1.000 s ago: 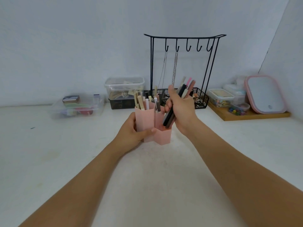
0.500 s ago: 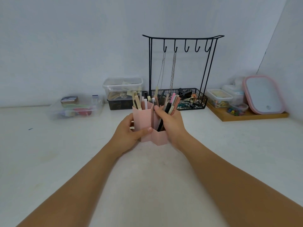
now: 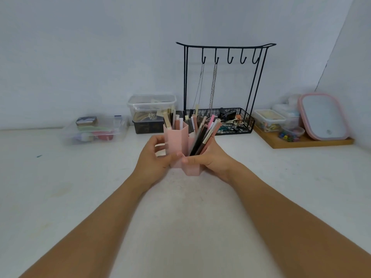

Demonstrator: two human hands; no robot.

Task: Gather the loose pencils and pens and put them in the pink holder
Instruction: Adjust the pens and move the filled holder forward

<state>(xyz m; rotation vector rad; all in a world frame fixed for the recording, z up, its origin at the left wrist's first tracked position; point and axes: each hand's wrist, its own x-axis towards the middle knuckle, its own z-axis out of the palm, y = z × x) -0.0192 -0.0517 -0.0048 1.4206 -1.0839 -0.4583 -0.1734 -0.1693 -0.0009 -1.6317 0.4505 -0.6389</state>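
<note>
The pink holder [image 3: 181, 145] is stood on the white worktop [image 3: 180, 217], directly in front of the black hook stand [image 3: 224, 87]. Pens and pencils [image 3: 202, 133] are leaned in its compartments. The holder is gripped on its left wall by the left hand [image 3: 154, 157], fingers curled around it. On the other side it is clasped by the right hand [image 3: 212, 160], thumb pressed on the lower front compartment; its fingers are hidden, probably wrapped behind. Left of the stand a clear lidded box [image 3: 151, 106] is seen; right of it, a wooden tray [image 3: 301, 140].
</note>
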